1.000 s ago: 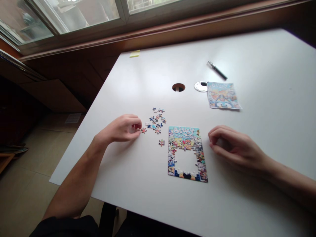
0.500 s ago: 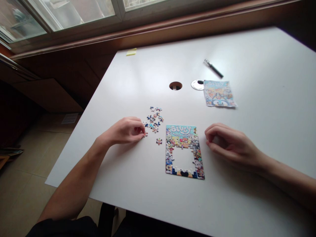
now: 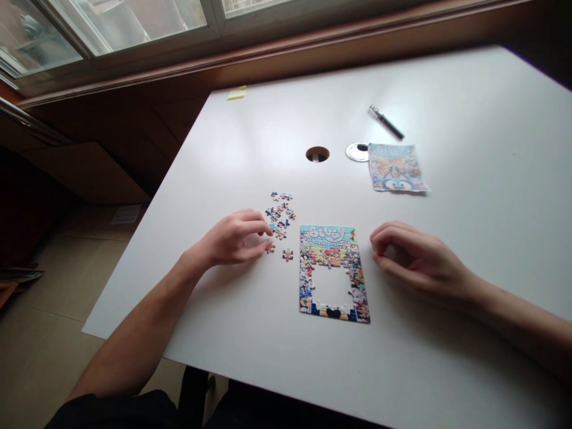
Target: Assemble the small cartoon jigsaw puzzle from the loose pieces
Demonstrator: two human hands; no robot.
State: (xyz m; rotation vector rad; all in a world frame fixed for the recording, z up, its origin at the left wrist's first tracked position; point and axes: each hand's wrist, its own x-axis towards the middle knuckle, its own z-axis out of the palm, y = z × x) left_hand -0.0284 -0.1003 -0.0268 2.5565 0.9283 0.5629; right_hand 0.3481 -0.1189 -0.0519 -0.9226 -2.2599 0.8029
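Note:
My left hand (image 3: 236, 237) hovers at the near-left side of the loose jigsaw pieces (image 3: 280, 219), thumb and forefinger apart. A single jigsaw piece (image 3: 270, 246) lies right by those fingertips, and another loose piece (image 3: 288, 255) is a little to its right. The partly assembled jigsaw puzzle (image 3: 330, 238) lies flat in front of me, its picture border joined around a white gap in the lower middle. Resting on the table to the right of the puzzle is my right hand (image 3: 411, 256), its fingers loosely curled with nothing visible in them.
On the white table (image 3: 250, 345), a picture sheet (image 3: 397, 170) lies beyond the puzzle, beside a round metal cover (image 3: 357, 152). A dark pen (image 3: 386, 123) is behind it. A cable hole (image 3: 317, 154) opens in the tabletop. A yellow note (image 3: 236, 93) sticks at the far edge.
My left hand has shifted slightly right and its thumb and forefinger have parted. The piece by its fingertips now shows a little farther right. My right hand stays in place.

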